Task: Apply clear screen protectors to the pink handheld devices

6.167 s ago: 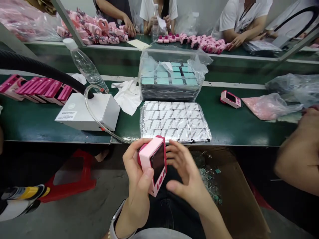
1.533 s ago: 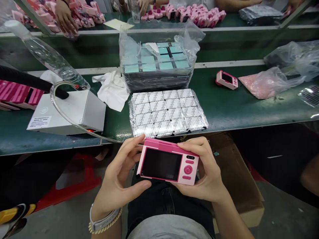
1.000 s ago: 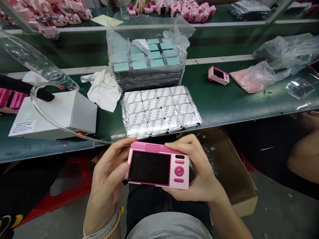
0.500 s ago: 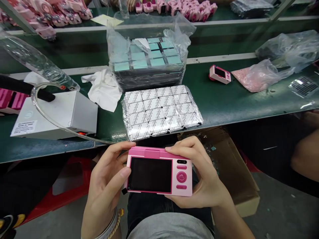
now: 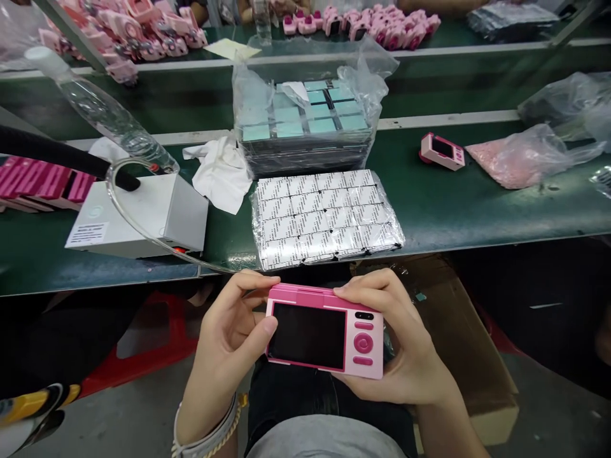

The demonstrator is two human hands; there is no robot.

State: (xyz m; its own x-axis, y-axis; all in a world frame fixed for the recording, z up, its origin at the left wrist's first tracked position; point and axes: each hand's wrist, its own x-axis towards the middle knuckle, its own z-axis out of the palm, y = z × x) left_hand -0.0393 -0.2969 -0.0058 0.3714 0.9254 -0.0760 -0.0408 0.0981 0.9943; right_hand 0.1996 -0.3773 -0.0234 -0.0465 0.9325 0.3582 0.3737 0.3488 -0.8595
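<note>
Between my two hands is a pink toy-like digital camera (image 5: pixel 308 334), its dark screen and magenta buttons turned toward me. My left hand (image 5: pixel 238 346) grips its left end, thumb on the screen's edge and fingers at the top. My right hand (image 5: pixel 405 340) wraps round the right end, with the index finger along the top edge and the thumb side below. Just beyond, at the bench edge, lies a plastic-wrapped pack of white printed panels (image 5: pixel 329 216). Behind that stands a bagged stack of teal-faced pieces (image 5: pixel 305 137).
A grey box with a red switch (image 5: pixel 143 216) and clear tube stands left, near a plastic bottle (image 5: pixel 109 114) and white cloth (image 5: pixel 219 175). Another pink camera (image 5: pixel 442 151) and a bag of pink parts (image 5: pixel 506 156) lie right. Below the bench sits a cardboard box (image 5: pixel 477 356).
The whole view has shifted, so bench items and hands appear farther right. Both hands keep hold of the camera; a small dark piece seen at its lower left corner no longer shows.
</note>
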